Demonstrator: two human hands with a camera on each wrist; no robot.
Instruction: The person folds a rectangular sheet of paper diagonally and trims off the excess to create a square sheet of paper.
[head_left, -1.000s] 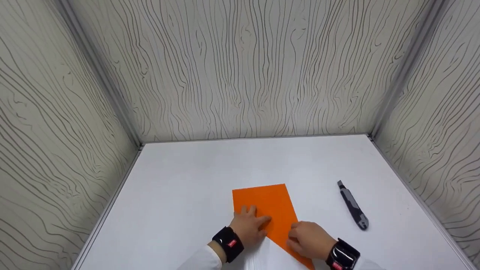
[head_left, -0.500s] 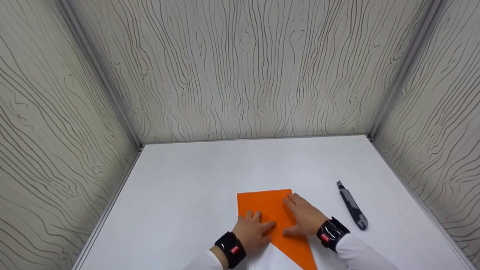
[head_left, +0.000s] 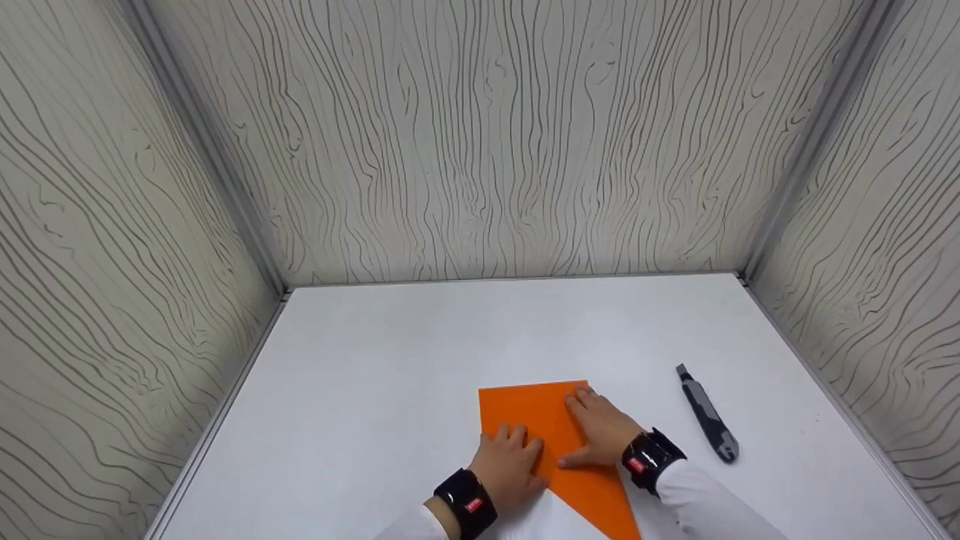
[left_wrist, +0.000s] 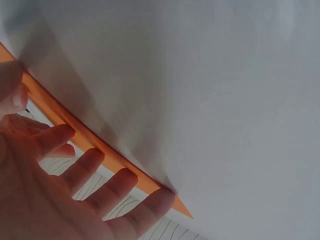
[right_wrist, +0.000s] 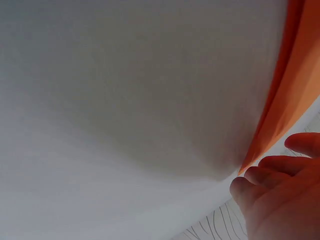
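Observation:
A folded orange sheet of paper lies on the white table at the front, with a white part showing along its lower left. My left hand rests on the sheet's left side, fingers spread. On the right edge, near the far right corner, lies my right hand, its thumb out over the orange surface. From low down, the left wrist view shows several left fingertips along the paper's orange edge. In the right wrist view the right fingers are beside the tip of the orange paper.
A grey and black utility knife lies on the white table to the right of the right hand, blade end pointing away. Wood-patterned panels stand at the back and both sides.
My right hand has gone from curled at the lower right edge to spread near the far right corner. The paper has shifted slightly right and nearer, with the left hand staying on it.

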